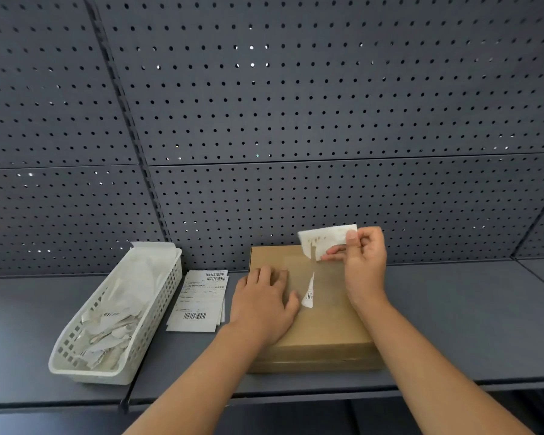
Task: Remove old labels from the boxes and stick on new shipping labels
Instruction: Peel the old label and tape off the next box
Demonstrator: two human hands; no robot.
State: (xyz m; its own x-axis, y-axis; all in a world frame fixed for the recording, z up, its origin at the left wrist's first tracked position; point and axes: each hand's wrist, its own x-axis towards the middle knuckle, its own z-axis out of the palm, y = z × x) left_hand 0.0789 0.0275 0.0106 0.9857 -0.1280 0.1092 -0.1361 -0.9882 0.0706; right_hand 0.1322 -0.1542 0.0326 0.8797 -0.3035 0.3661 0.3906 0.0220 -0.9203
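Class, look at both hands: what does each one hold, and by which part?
The right hand pinches the peeled old label by its right end. The left hand holds nothing; it presses flat on the box.

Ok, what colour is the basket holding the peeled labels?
White, with a lattice of small holes in its wall; seen in the head view.

- I have one view only, a wide-angle camera worn on the head, so no second view shares the scene.
- It faces forward and slightly down at a grey shelf [453,309] and the pegboard wall [296,105] behind.
- It sits close: both forearms enter from the bottom edge, fingers [352,238] just right of centre.
- Straight lines bow toward the frame edges beyond the fingers.
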